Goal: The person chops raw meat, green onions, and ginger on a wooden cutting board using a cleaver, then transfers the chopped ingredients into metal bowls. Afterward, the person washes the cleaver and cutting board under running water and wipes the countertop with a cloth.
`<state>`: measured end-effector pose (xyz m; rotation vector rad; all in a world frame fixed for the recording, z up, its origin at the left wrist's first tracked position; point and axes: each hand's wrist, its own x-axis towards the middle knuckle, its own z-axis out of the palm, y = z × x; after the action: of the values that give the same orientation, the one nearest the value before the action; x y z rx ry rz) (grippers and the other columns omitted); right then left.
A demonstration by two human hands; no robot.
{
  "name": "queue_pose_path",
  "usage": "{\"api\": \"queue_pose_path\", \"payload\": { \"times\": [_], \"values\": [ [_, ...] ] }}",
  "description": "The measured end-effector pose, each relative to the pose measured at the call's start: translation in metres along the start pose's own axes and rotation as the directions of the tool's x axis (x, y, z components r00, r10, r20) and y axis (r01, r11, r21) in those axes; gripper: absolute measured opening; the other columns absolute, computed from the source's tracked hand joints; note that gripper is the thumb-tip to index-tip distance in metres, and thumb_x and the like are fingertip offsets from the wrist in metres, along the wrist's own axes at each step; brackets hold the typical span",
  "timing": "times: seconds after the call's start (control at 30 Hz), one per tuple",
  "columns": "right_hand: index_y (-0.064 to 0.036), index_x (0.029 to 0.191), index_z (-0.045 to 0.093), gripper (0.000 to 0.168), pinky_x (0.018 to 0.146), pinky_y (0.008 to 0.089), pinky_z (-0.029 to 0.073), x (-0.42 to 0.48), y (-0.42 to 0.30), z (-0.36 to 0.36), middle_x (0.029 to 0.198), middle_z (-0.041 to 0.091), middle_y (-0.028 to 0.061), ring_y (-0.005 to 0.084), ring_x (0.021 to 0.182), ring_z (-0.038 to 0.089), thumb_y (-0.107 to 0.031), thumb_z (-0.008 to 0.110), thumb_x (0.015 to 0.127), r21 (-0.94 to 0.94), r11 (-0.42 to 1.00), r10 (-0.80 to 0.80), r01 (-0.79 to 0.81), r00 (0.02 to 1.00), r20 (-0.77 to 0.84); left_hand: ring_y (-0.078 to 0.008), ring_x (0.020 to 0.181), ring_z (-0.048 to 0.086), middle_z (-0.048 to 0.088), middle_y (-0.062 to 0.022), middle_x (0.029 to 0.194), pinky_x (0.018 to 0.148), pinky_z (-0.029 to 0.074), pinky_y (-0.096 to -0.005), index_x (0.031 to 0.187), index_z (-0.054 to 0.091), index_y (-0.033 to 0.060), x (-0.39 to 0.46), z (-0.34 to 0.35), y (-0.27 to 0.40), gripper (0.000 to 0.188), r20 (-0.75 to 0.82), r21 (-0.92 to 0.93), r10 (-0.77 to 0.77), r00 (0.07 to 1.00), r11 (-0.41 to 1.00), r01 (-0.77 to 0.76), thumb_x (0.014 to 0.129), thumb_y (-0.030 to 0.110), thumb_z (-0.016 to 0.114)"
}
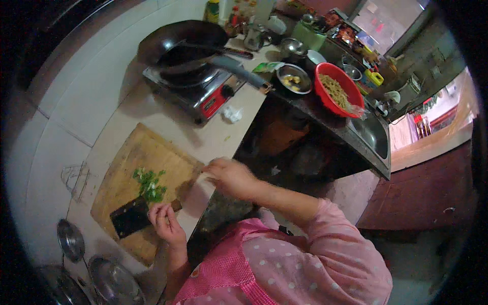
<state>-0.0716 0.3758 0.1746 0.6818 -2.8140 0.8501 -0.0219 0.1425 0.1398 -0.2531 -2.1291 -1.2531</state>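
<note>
A wooden cutting board [167,152] lies on the pale countertop, with chopped green onion [149,185] near its middle. Beside the greens rests a cleaver [130,217] with a dark blade and a wooden handle. My left hand [166,221] is over the board next to the cleaver's handle, fingers bent; whether it holds anything is unclear. Past the board's right corner, over the counter's edge, is my right hand [225,176], blurred, its fingers drawn together. A pale, indistinct patch shows at its fingertips, and I cannot tell if it is held.
A black wok [183,34] sits on a portable stove [202,103], a grey handle [240,72] jutting out. Crumpled white paper or plastic [231,114] lies nearby. Farther right are a steel bowl [280,74], a red basin [322,97] of food and a sink [371,133]. Ladles [71,240] hang lower left.
</note>
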Motion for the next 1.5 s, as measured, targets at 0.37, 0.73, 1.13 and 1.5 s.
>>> {"api": "queue_pose_path", "payload": {
  "times": [0.37,0.73,1.13,1.5],
  "values": [
    [-0.001,0.097,0.063,0.017,0.075,0.0281,0.048,-0.212,0.533,-0.437,0.089,0.065,0.0058,0.0131,0.083,0.060,-0.013,0.060,0.085,0.430,0.714,0.636,-0.553,0.256,-0.727,-0.0270,0.088,0.051,0.053,-0.0112,0.096,0.076,0.044,-0.0363,0.090,0.060,0.0000,-0.020,0.272,0.086,0.008,0.242,0.136,-0.264,0.934,0.962,0.237,0.082,-0.002,0.059],
    [-0.003,0.089,0.056,0.029,0.054,0.0354,0.049,-0.207,0.845,-0.480,0.080,0.062,0.0108,0.0214,0.072,0.062,-0.023,0.070,0.073,0.220,0.339,0.745,-0.915,0.118,-0.656,-0.0296,0.085,0.053,0.057,-0.0131,0.093,0.076,0.043,-0.0384,0.086,0.059,-0.0005,-0.005,0.390,0.195,0.007,0.355,0.326,-0.119,0.927,0.945,-0.004,0.080,0.000,0.060],
    [-0.007,0.114,0.057,0.035,0.077,0.0313,0.048,-0.240,0.674,-0.603,0.105,0.063,0.0105,0.0222,0.087,0.060,-0.007,0.062,0.079,-0.489,0.711,0.135,-0.506,0.780,-0.612,-0.0305,0.087,0.054,0.059,-0.0116,0.090,0.079,0.044,-0.0386,0.082,0.062,0.0025,-0.022,0.419,0.196,0.006,0.286,0.317,-0.108,0.952,0.948,0.012,0.077,0.006,0.063],
    [-0.001,0.112,0.054,0.032,0.084,0.0320,0.043,-0.132,0.407,-0.386,0.108,0.058,0.0097,0.0207,0.095,0.055,-0.002,0.056,0.080,0.290,0.954,0.280,-0.075,0.567,-0.775,-0.0262,0.088,0.056,0.058,-0.0106,0.096,0.078,0.046,-0.0352,0.093,0.064,0.0022,-0.016,0.315,0.196,0.018,0.239,0.001,-0.107,0.965,0.994,0.109,0.078,0.011,0.068]
  ]
}}
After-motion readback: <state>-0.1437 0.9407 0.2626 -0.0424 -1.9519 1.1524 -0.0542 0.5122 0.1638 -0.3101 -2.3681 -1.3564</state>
